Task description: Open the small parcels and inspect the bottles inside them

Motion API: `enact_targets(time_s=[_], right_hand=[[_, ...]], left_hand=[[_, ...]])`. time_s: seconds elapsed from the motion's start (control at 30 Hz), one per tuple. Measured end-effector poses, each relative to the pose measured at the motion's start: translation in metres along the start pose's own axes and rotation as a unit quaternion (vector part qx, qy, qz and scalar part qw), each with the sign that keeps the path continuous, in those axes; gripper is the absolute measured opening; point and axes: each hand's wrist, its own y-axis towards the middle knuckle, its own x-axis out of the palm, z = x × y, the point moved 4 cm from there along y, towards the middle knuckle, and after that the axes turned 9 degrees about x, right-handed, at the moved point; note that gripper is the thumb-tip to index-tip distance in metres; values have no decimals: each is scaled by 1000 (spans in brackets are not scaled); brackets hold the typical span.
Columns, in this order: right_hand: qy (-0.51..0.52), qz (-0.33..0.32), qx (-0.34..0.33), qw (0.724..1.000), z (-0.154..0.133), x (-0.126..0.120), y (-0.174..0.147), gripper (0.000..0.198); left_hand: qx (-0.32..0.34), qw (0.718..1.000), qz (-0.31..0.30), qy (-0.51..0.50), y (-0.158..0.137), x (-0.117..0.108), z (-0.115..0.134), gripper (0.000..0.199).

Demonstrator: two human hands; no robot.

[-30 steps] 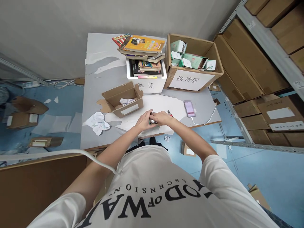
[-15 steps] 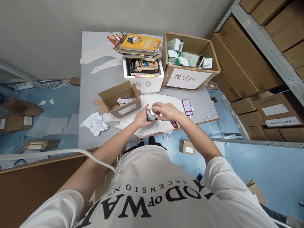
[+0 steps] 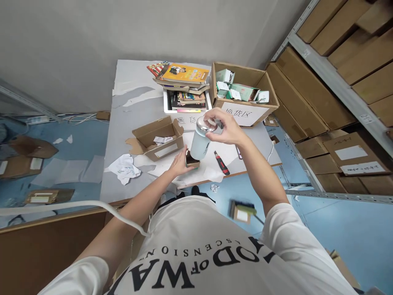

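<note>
A pale blue bottle (image 3: 200, 144) with a shiny silver lid hangs tilted from my right hand (image 3: 226, 126), whose fingers are wrapped round the lid. Just below its base, a small green carton (image 3: 193, 163) with a dark, open top stands at the table's front edge. My left hand (image 3: 179, 163) grips this carton from its left side. To the right of the carton lies a red and black utility knife (image 3: 221, 163). An open cardboard box (image 3: 167, 150) with crumpled paper inside sits behind my left hand.
White bin (image 3: 167, 107) of books and a cardboard box (image 3: 260, 111) of green cartons stand at the table's back. Crumpled paper (image 3: 124, 168) lies at left; a phone (image 3: 239, 152) is partly hidden by my right arm. Shelving (image 3: 334, 57) rises at right. A white cable (image 3: 101, 205) crosses my left arm.
My right hand has lifted the bottle up out of the small carton, while my left hand stays on the carton. The view has tilted, and a blurred brush-like object has appeared on the floor.
</note>
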Motion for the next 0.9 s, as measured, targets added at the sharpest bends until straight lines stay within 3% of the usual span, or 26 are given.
enact_targets(time_s=[0.17, 0.27, 0.33, 0.47, 0.57, 0.73, 0.9], right_hand=[[113, 151, 91, 978, 28, -16, 14, 34], [193, 226, 177, 938, 58, -10, 13, 36], [249, 252, 249, 902, 75, -1, 8, 40], [353, 230, 363, 831, 87, 29, -5, 47], [391, 216, 394, 804, 84, 48, -13, 47], [407, 178, 407, 798, 82, 60, -17, 44], [458, 90, 361, 808, 80, 59, -14, 48]], left_hand=[[-4, 1000, 11, -7, -10, 0, -3, 134], [-8, 999, 42, -9, -14, -10, 8, 132], [4, 995, 103, -17, -15, -21, 25, 119], [-11, 971, 209, -117, -15, -32, 63, 95], [-70, 935, 247, -243, -16, -27, 79, 74], [-129, 888, 277, -344, -21, -19, 84, 64], [-155, 857, 283, -402, -27, -22, 88, 65]])
